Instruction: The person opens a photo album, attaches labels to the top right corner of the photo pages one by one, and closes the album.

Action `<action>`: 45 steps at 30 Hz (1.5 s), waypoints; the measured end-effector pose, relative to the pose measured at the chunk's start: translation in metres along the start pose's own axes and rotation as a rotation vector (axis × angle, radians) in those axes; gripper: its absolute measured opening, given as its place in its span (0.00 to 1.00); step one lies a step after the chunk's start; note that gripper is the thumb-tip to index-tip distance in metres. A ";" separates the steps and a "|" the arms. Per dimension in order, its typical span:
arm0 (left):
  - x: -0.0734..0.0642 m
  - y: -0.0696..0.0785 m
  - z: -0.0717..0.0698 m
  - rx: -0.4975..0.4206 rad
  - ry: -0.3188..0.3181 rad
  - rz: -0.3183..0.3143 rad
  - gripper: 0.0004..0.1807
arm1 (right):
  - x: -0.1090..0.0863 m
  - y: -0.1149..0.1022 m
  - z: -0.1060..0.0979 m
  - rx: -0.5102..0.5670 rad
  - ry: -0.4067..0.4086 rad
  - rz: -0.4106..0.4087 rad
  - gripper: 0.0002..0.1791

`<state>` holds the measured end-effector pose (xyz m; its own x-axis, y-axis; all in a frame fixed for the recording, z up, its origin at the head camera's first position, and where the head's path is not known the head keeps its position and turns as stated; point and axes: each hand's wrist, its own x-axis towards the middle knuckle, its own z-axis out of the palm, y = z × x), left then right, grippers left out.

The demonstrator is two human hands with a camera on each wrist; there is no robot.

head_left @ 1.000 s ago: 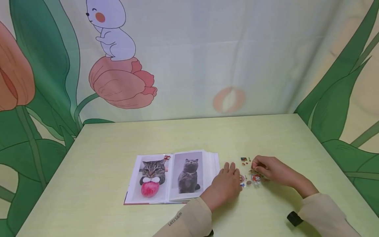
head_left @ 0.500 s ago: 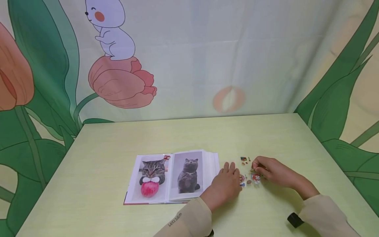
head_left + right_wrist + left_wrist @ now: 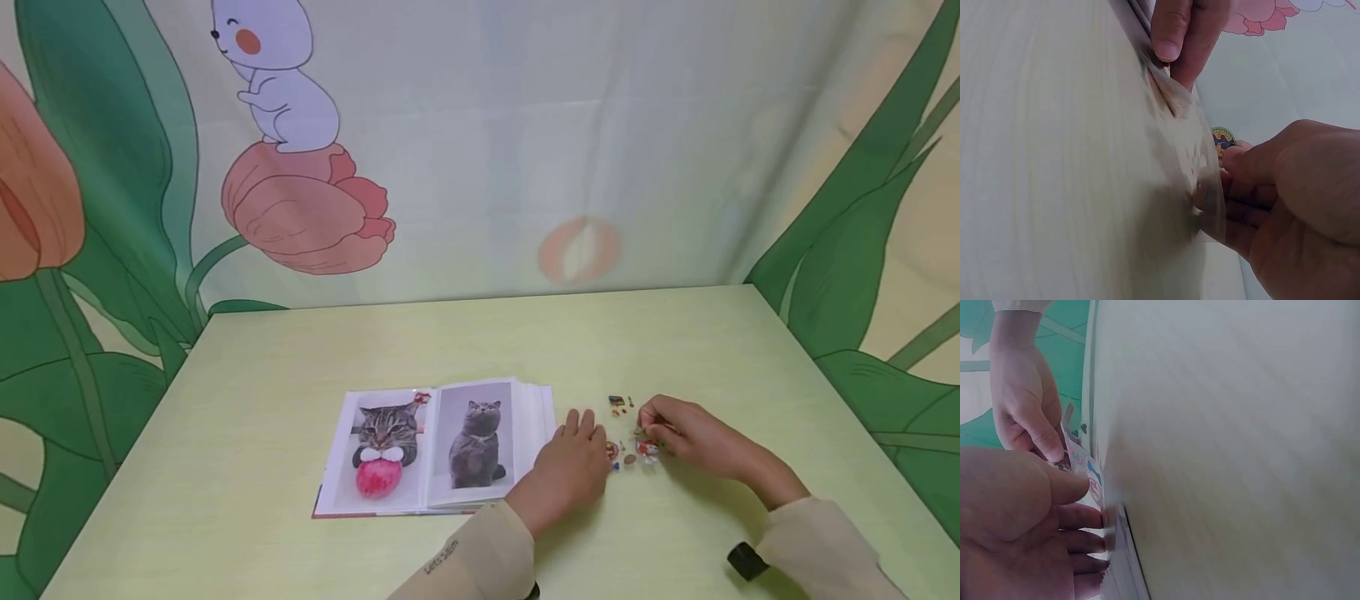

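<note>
A clear sticker sheet [image 3: 1179, 144] with several small colourful stickers lies right of an open photo album [image 3: 341, 467]. My left hand [image 3: 572, 467] presses the sheet's left side near the album's edge, its fingers fairly straight. Over the sheet's right side, my right hand [image 3: 690, 433] pinches with thumb and fingertips. A round coloured sticker [image 3: 1223, 139] shows at the right thumb in the right wrist view, where the sheet bends up from the table and some fingers show through it. In the left wrist view, the left thumb [image 3: 1072, 487] overlaps the printed sheet.
The album shows a tabby cat with a pink fluffy ball [image 3: 378, 479] and a grey cat [image 3: 476, 450]. A small red sticker [image 3: 422, 399] sits at the left page's upper corner. Behind the pale table [image 3: 262, 375] hangs a printed curtain [image 3: 465, 167].
Both hands stay nearly in place. The bit of sheet and sticker at the right fingertips has shifted slightly; the head view has moved a little.
</note>
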<state>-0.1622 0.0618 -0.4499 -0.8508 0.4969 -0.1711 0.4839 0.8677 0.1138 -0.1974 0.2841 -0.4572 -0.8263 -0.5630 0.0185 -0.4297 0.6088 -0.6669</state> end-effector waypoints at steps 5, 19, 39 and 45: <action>0.001 0.000 0.001 -0.008 0.032 0.000 0.25 | -0.001 -0.001 0.000 -0.004 0.002 0.015 0.07; 0.004 0.000 0.006 0.012 0.073 -0.003 0.27 | -0.006 0.005 0.001 0.116 0.074 0.134 0.03; -0.003 -0.002 0.000 0.066 0.162 0.026 0.21 | -0.004 0.008 0.001 0.051 0.165 0.132 0.05; -0.001 0.000 0.003 0.087 0.127 0.000 0.26 | -0.005 0.007 0.001 0.045 0.184 0.128 0.05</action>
<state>-0.1606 0.0608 -0.4526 -0.8670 0.4963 -0.0452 0.4955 0.8682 0.0274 -0.1958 0.2903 -0.4629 -0.9275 -0.3683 0.0643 -0.3034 0.6410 -0.7051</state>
